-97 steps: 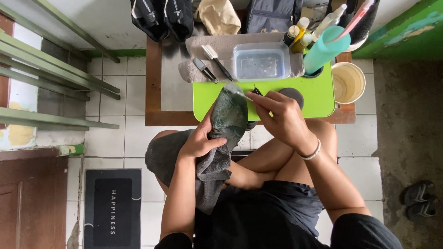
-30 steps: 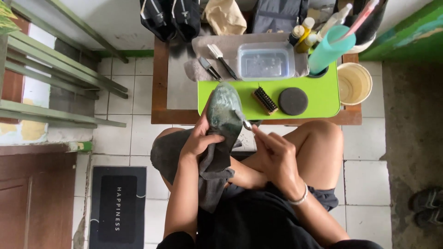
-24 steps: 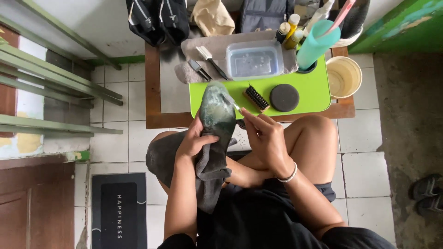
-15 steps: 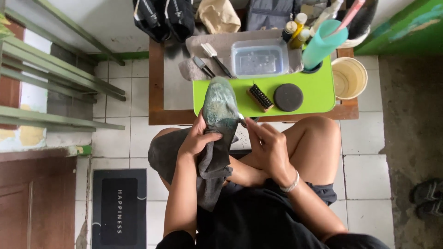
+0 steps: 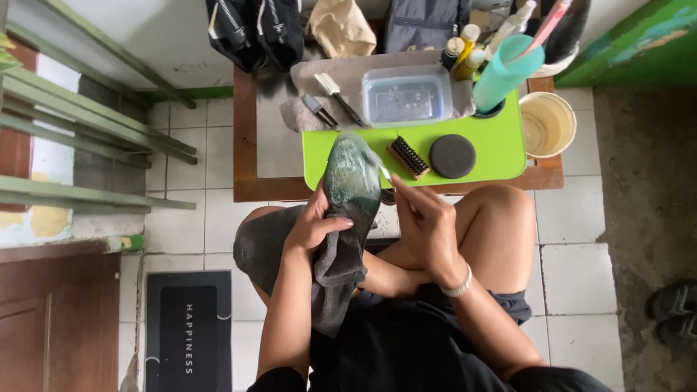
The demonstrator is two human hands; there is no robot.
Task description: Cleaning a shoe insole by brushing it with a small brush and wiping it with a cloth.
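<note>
Working a shoe's edge over the lap

**Right hand** [image 5: 428,225]: fingers were pinched on a slim, pale-tipped tool [image 5: 385,173], whose kind could not be made out. The tip met the right edge of the shoe. A bracelet sat at the wrist.

**Left hand** [image 5: 312,229]: it was closed round the shoe [image 5: 352,178] from the left, thumb across the lower part. A grey cloth [image 5: 337,283] was bunched under the palm and hung down to the lap.

**Shoe**: it was held sole-up and toe away from the body, above the knees and overlapping the tray's near edge. The sole looked wet and greenish.

**Handling note (judgement)**: the step seemed to be fine cleaning along the sole's rim.
- Short strokes away from the body would suit it best.
- The left grip should stay firm so the shoe could not twist.
- The cloth should stay beneath to catch drips.
- Turning the shoe, rather than bending the wrist, would keep the tip on the seam.

**Near surroundings**: a green tray [image 5: 501,149] carried a ridged brush [image 5: 409,157] and a round black puck [image 5: 451,156], both just beyond the toe.

**Farther out**:
- A clear tub [image 5: 406,98] stood on a grey towel [image 5: 305,109].
- A teal cup [image 5: 504,72] stood at the tray's far right corner.
- A cream bucket [image 5: 546,125] stood at the right end of the table.
- All of these rested on a wooden table [image 5: 247,145].
- Black shoes [image 5: 254,29] lay beyond the table.
</note>
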